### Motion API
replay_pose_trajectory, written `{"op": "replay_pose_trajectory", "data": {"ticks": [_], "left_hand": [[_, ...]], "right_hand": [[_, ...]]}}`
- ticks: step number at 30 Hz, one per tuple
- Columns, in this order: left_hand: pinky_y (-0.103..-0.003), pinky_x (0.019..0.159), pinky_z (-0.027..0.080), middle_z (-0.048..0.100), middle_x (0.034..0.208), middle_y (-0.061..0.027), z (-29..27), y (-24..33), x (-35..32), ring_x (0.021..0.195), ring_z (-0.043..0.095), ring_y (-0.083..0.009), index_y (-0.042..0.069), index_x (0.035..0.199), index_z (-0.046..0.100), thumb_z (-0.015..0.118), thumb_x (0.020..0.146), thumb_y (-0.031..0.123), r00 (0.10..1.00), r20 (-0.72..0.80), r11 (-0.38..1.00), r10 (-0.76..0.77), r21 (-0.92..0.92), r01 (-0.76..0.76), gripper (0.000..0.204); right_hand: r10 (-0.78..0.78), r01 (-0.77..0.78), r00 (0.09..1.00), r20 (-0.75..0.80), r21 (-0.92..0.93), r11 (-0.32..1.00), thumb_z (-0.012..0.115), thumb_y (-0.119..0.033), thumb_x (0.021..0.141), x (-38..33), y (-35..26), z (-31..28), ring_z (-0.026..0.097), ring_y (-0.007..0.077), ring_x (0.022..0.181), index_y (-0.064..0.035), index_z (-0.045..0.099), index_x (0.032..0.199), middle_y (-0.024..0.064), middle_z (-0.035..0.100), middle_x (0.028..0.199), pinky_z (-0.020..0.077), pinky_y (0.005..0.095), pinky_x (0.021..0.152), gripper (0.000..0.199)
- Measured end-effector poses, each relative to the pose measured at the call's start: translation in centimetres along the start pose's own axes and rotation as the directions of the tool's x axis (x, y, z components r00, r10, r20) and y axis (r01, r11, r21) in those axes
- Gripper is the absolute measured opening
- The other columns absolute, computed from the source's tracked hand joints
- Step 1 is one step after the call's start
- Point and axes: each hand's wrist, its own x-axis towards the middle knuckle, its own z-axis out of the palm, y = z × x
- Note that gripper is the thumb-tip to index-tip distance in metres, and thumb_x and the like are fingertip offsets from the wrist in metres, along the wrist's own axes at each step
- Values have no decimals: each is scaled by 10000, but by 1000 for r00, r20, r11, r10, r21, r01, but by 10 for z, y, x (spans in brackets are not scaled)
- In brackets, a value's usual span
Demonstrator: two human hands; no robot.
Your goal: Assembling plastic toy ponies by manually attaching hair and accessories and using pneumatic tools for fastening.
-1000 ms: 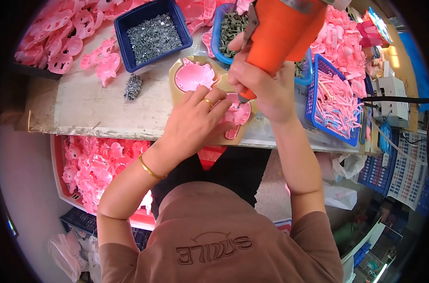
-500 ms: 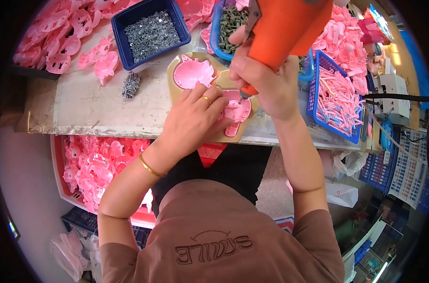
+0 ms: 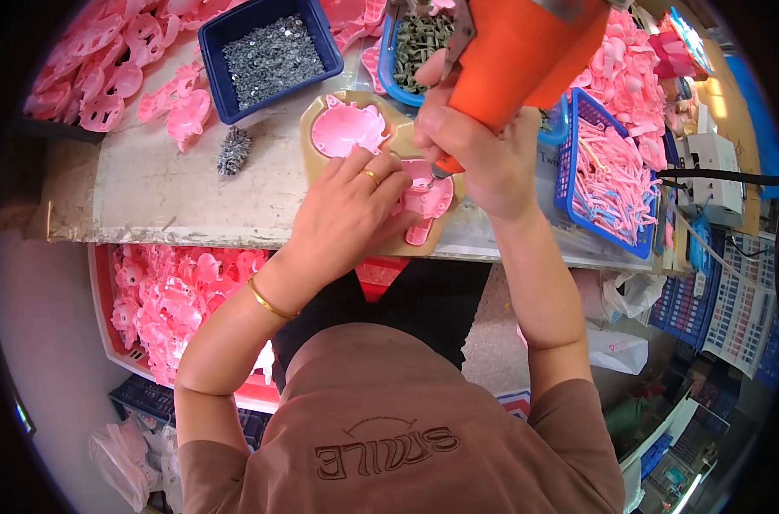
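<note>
A tan fixture (image 3: 315, 163) lies at the table's front edge, with a pink plastic shell (image 3: 348, 130) seated in its upper left hollow. Lower right in the same fixture sits a pink plastic part (image 3: 432, 201). My left hand (image 3: 348, 204) is over the fixture, its curled fingers pressing on the left side of that part; the fingertips are partly hidden. In my right hand (image 3: 483, 154) is an orange electric screwdriver (image 3: 522, 64), fingers wrapped round its body. Its tip points down at the pink part's upper middle, just right of my left fingers. Whether a screw is under the tip cannot be made out.
A navy tray of small screws (image 3: 274, 60) and a clump of screws (image 3: 234, 152) are on the left. Behind stands a blue tub of dark green pieces (image 3: 419, 47). A blue basket of thin pink pieces (image 3: 612, 184) is right. Below the table, a red crate (image 3: 107, 321) holds pink parts.
The screwdriver tip has shifted slightly left and toward me over the pink part. My left hand stays on the part, almost unmoved.
</note>
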Motion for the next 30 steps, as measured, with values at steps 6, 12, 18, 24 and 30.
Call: {"op": "replay_pose_trajectory", "data": {"ticks": [6,12,18,24,30], "left_hand": [[-354,866,467,587,1059,-58,0,0,0,1021,560,-236,61,1026,630,750,783,299,1000,21,1000,-13,-11,14,361],[-355,866,468,592,1062,-62,-1,0,0,1046,565,-241,62,1020,630,749,789,308,1000,8,1000,-20,-4,20,358],[-354,870,466,593,1066,-66,0,1,0,1052,565,-239,62,1022,629,746,793,309,1000,16,1000,-27,-3,27,356],[-353,872,466,590,1065,-68,1,1,-1,1052,562,-242,63,1022,626,746,790,307,1000,13,1000,-23,-6,23,357],[-353,867,465,585,1057,-67,0,1,0,1041,561,-240,64,1021,624,743,792,303,1000,20,1000,-24,-11,25,352]], "right_hand": [[-39,39,999,3,6,999,698,7,806,1,1,-1,598,71,719,46,627,1011,53,642,989,490,240,624,220],[-38,36,999,-14,-138,990,639,-90,851,3,3,3,549,88,549,74,579,1095,64,606,691,441,232,511,299],[-79,77,997,-9,-141,987,637,-84,845,0,5,4,555,87,544,68,583,1094,69,614,694,451,229,517,297],[-81,74,996,-42,-162,984,635,-87,849,1,1,5,560,89,538,59,586,1091,73,626,701,450,225,504,288],[-66,56,995,-75,-123,991,615,-28,840,-3,3,7,556,85,533,50,581,1086,77,627,702,456,231,496,261]]}}
